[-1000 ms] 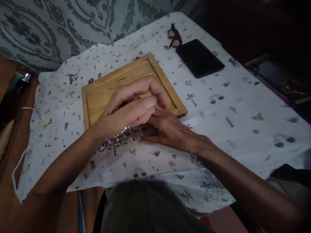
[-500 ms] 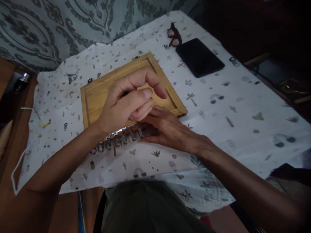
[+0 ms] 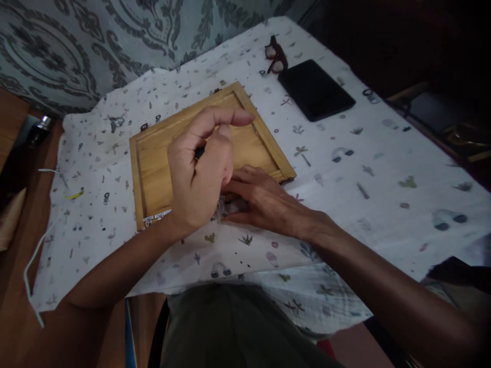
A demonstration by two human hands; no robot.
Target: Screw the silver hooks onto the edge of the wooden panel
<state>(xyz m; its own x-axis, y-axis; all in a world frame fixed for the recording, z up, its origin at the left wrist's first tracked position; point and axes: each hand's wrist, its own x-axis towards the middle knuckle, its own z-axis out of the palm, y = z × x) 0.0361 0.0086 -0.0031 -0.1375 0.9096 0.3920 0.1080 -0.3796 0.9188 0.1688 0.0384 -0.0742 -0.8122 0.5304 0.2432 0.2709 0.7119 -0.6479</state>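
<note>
A framed wooden board [image 3: 153, 168] with a recessed panel lies on the cloth before me. My left hand [image 3: 201, 168] is over its middle, thumb and fingers curled and index finger stretched to the right. Something small and dark shows inside its curl, too hidden to name. My right hand [image 3: 261, 199] lies at the board's front edge, thumb and fingers around the end of a clear, shiny piece [image 3: 221, 208]. My left hand and wrist hide much of that piece. Small shiny metal-looking parts [image 3: 155, 217] show along the board's front left edge.
A patterned white cloth [image 3: 345, 204] covers the table. Eyeglasses [image 3: 276, 56] and a black tablet-like device [image 3: 316, 89] lie at the back right. A white cord [image 3: 28, 271] hangs at the left edge. Patterned fabric [image 3: 115, 46] stands behind.
My left hand has turned more upright and its wrist has moved right, the index finger straightening. The row of clear loops along the front edge is now mostly out of sight. My right hand has barely moved.
</note>
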